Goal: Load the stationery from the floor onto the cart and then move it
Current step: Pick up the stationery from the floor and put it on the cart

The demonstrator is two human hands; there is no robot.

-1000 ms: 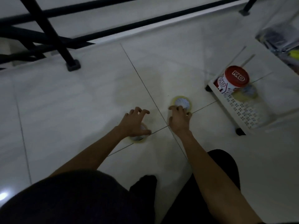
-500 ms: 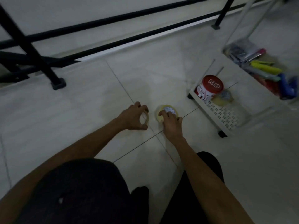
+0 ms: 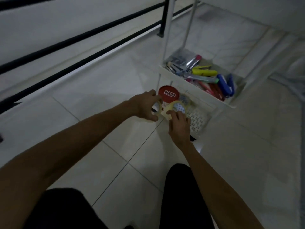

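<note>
My left hand (image 3: 146, 105) grips a pale yellow tape roll (image 3: 158, 107) held on edge, just left of the white cart's bottom shelf (image 3: 198, 120). My right hand (image 3: 179, 125) holds a second yellowish tape roll (image 3: 176, 107) over that perforated shelf's near corner. On the bottom shelf stand a red-lidded tub marked KO (image 3: 168, 96) and another tape roll (image 3: 185, 99). The middle shelf (image 3: 189, 83) holds several pens, markers, a yellow and a blue stapler (image 3: 226, 83) and a clear packet.
White cart posts (image 3: 168, 28) rise at the back. A black railing (image 3: 79, 38) runs along the far left of the tiled floor. A black cart wheel (image 3: 192, 138) shows beside my right wrist. My dark-clothed knees fill the bottom.
Both hands have lifted their tape rolls off the floor and carried them right to the cart's bottom shelf. The view has swung toward the cart.
</note>
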